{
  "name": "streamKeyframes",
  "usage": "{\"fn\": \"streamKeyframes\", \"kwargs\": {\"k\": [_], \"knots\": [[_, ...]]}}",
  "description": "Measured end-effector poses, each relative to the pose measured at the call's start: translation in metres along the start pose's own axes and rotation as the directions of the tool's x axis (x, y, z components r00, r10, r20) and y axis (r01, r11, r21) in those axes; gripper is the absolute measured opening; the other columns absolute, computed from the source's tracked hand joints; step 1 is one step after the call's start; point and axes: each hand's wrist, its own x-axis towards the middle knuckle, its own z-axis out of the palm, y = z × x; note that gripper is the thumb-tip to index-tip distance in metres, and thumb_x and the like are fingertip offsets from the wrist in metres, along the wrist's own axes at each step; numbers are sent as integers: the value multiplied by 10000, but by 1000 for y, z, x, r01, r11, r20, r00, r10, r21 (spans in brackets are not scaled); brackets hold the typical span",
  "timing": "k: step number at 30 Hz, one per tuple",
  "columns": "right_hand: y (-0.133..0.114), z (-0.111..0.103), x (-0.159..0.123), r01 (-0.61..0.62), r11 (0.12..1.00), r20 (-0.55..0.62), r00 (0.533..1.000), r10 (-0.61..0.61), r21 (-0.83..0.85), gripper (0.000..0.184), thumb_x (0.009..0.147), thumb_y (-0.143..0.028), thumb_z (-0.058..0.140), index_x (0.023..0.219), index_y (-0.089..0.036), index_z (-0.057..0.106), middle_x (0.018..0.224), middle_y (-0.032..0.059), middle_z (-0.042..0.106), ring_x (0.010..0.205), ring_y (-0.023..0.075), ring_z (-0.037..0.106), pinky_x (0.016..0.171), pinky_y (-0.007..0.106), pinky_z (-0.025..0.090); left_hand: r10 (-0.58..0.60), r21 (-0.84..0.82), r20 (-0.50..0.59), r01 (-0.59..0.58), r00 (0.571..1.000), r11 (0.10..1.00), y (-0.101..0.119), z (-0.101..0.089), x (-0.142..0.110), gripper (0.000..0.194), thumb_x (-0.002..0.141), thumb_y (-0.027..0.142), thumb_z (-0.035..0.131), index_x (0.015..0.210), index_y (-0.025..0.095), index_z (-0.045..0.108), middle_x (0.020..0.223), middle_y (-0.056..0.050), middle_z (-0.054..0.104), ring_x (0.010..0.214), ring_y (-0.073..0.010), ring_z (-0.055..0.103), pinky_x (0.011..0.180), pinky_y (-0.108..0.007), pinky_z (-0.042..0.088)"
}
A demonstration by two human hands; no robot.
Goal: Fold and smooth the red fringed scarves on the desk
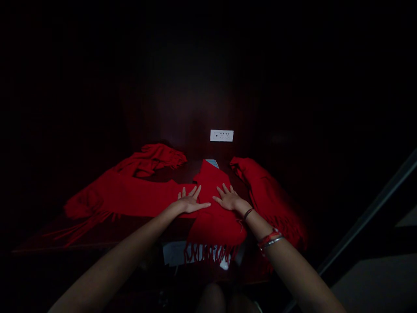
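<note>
A red fringed scarf [211, 226] lies across a dark surface, its fringed end hanging over the front edge. My left hand [190, 202] rests flat on the red cloth with fingers spread and a ring on one finger. Opposite it, my right hand [228, 198] also presses flat on the cloth, fingers apart. More red cloth [140, 195] stretches out to the left, ending in loose fringe; I cannot tell whether it is the same piece. Neither hand grips anything.
A crumpled red cloth [158, 156] lies at the back left, and another fringed red cloth [267, 195] drapes down on the right. A white socket panel [222, 135] is on the dark back wall. Pale papers [174, 253] show below the front edge. Much is dark.
</note>
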Motion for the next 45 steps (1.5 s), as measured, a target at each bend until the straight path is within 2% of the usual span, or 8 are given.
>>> {"fn": "streamKeyframes", "kwargs": {"k": [5,8,12,25,32,37,41,45], "knots": [[-9,3,-36,228,970,-410,880,-242,-82,455,815,-369,319,1206,-147,382,1283,128,309,1189,241,228,956,384,193,111,-53,-99,-117,989,992,-20,-4,11,642,772,580,118,1314,235,99,1365,-28,130,1223,-307,95,951,-475,128],[-23,6,-56,469,865,-434,752,-496,-175,352,820,-288,344,1140,-182,447,1134,83,468,1060,162,389,900,302,289,278,27,-223,-280,934,960,-36,-12,28,499,840,427,131,1280,222,246,1343,-37,226,1218,-184,189,975,-352,160],[-45,13,-57,523,792,-397,685,-611,-315,274,791,-291,422,1015,-169,523,974,82,540,939,174,459,834,312,334,410,108,-176,-396,895,912,-49,-13,46,426,846,413,177,1255,324,257,1351,24,202,1220,-181,173,954,-400,177],[-41,12,-58,644,734,-295,673,-678,-216,303,859,-222,273,1053,-186,502,999,48,572,943,117,488,890,285,308,427,178,-146,-401,892,899,-56,-4,58,414,856,414,107,1264,382,161,1356,50,170,1222,-227,149,903,-492,176],[-5,3,-49,226,971,-225,945,-236,-73,590,777,-573,208,1290,-282,195,1367,53,144,1230,296,75,937,512,147,498,171,-313,-468,809,867,-45,-6,41,429,854,428,147,1254,323,259,1338,-6,237,1191,-186,231,923,-408,226],[2,15,-44,155,986,-81,984,-160,-55,632,754,-618,132,1300,-299,133,1379,37,59,1223,326,-6,954,488,120,526,116,-124,-514,841,850,-31,-2,38,481,839,475,182,1287,301,160,1369,-14,133,1240,-185,97,953,-407,177],[3,-6,-36,226,974,-17,974,-226,-21,645,748,-612,227,1287,-258,224,1362,61,163,1219,305,131,949,453,184,516,97,-103,-508,850,856,-30,1,38,496,827,498,208,1282,304,174,1367,-11,143,1239,-190,104,956,-410,174],[2,-42,-4,299,954,-285,915,-287,0,457,815,-383,332,1172,-115,430,1200,107,446,1097,183,400,911,255,286,491,50,-346,-506,800,861,-34,-3,42,422,842,408,261,1226,250,337,1307,-19,304,1180,-153,269,960,-316,216]]}}
